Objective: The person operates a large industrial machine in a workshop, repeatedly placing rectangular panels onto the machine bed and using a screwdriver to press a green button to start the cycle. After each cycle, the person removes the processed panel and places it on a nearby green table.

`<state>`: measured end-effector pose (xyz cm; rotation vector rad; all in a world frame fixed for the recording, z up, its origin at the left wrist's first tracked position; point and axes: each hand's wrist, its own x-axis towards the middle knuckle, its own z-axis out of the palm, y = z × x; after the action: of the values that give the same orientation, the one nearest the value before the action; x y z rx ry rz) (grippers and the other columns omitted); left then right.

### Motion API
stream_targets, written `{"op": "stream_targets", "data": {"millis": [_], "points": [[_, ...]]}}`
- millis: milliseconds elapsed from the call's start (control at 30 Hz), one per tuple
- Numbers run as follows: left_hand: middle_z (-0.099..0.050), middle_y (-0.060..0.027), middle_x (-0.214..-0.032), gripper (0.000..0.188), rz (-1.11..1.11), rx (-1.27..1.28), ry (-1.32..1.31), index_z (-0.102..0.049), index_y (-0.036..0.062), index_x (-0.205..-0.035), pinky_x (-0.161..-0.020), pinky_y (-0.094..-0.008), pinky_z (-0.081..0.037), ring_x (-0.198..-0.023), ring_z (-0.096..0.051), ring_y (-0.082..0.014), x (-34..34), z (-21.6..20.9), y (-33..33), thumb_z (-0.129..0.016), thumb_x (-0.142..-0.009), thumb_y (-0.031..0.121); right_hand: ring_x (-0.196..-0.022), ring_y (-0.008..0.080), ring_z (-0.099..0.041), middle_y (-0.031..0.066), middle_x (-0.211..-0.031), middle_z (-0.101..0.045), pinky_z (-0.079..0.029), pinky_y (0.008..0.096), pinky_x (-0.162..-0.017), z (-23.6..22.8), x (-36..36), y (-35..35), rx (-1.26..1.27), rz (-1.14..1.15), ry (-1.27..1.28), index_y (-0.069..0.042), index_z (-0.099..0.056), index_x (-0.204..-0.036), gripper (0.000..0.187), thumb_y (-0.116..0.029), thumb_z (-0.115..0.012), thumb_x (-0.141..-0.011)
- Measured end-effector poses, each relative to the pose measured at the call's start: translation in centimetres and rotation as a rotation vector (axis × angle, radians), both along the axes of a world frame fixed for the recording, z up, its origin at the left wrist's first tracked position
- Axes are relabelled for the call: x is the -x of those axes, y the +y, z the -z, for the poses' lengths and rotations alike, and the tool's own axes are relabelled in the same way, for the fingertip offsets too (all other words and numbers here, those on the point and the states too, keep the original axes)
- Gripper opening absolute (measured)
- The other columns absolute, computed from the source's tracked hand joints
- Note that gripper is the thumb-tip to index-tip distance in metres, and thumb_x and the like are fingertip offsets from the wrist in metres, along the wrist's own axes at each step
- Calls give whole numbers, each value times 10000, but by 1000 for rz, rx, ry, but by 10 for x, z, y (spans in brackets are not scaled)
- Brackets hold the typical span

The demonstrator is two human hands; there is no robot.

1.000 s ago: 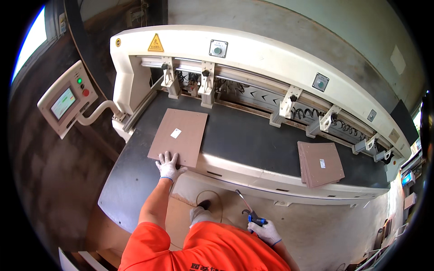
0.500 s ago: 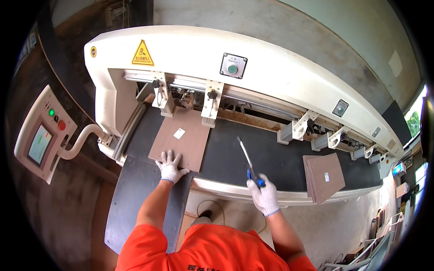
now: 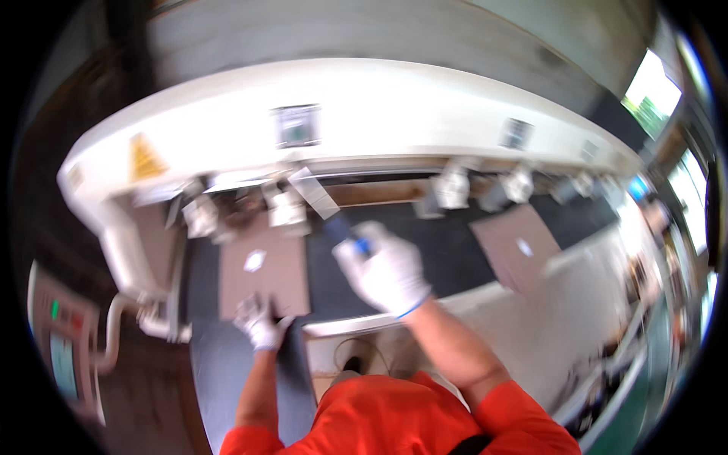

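Observation:
My left hand point(image 3: 260, 324), in a white glove, lies open with fingers apart on the near edge of a brown panel point(image 3: 262, 284). The panel has a white label point(image 3: 255, 261) and lies flat on the dark table, its far end beneath the machine's clamps. Raised above the table, my gloved right hand point(image 3: 385, 271) is closed on a long thin tool point(image 3: 315, 194) with a pale shaft and a blue-and-black handle. The tool points up and left, towards the clamps; blur hides its exact kind.
A white machine beam point(image 3: 379, 106) spans the far side, with several clamps point(image 3: 452, 189) under it. More brown panels point(image 3: 517, 244) lie stacked at the right, overhanging the table's front edge. A control panel point(image 3: 64, 341) stands at the left on a curved arm.
My right hand has risen and moved left with the tool, which now points more to the left. My left hand stays on the panel. The whole view has shifted and blurred.

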<state>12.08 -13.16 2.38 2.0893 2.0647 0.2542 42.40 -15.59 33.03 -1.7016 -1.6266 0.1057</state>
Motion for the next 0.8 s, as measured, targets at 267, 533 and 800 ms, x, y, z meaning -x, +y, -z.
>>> {"op": "stream_targets", "data": {"millis": [267,533,800], "points": [[-617,-209,-1523,894,418,-490,202,-593,58,-1506,-1121,-657,-437,-1418,-544,-477,10,7,-21,-746,-887,684,-811,441,-727,199,-866,-766,-579,529,-780,118,-31,-138,771,-433,93,-76,-768,-859,325,-401,-751,-878],[-613,-227,-1519,888,970,-604,46,-591,42,-1499,-1115,-666,-439,-1415,-542,-494,-145,36,-17,-735,-888,669,-877,329,-765,146,-987,-822,-589,470,-808,119,-50,-270,891,12,414,-126,-854,-991,447,-485,-907,-731],[-610,-245,-1514,881,995,-690,17,-589,26,-1492,-1108,-676,-442,-1412,-539,-510,-220,42,-46,-724,-889,654,-904,344,-776,168,-994,-819,-591,477,-831,174,-50,-342,842,122,407,-112,-857,-992,438,-477,-885,-752]]}}
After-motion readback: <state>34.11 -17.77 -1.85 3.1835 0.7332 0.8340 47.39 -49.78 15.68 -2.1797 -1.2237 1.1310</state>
